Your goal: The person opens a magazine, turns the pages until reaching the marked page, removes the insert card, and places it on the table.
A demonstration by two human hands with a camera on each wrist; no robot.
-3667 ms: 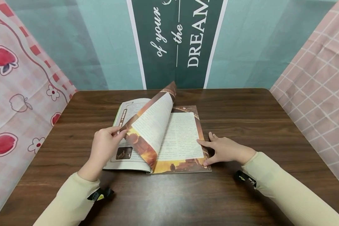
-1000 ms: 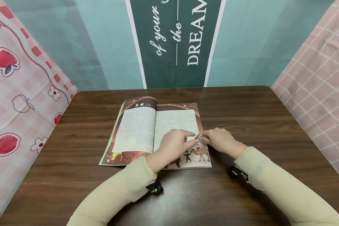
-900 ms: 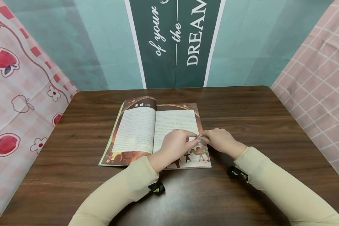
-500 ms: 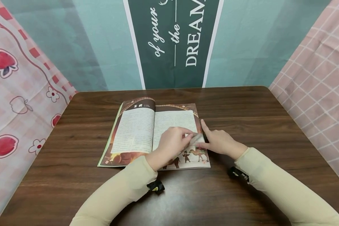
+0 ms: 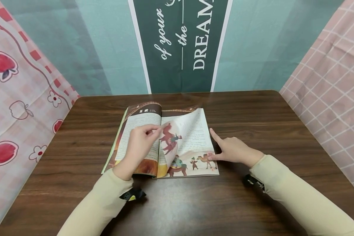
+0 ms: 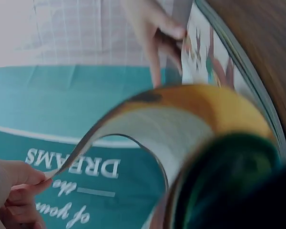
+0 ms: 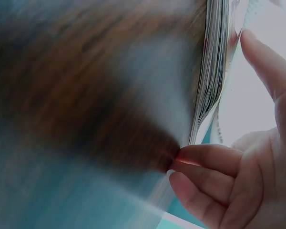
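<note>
An open magazine (image 5: 194,137) lies on the table, with printed text and drawings of camels and people. My left hand (image 5: 141,142) pinches the outer edge of a page (image 5: 169,134) between thumb and fingers. That page is lifted and curls leftward over the spine; the left wrist view shows it bent in an arc from my fingertips (image 6: 40,179). My right hand (image 5: 234,149) rests at the magazine's right edge, thumb on the lower right page and index finger extended beside the edge. In the right wrist view, its fingers (image 7: 205,160) are beside the stacked page edges.
The magazine sits on a dark wood-grain table (image 5: 177,203). Behind it hangs a teal cloth with a lettered dark green panel (image 5: 183,49). A fruit-patterned cloth (image 5: 17,114) hangs at the left, and a pink grid cloth (image 5: 324,82) at the right.
My left hand, earlier meeting the right hand at the page's right edge, has moved left and raised the page. My right hand has let go of the page edge and spread its index finger.
</note>
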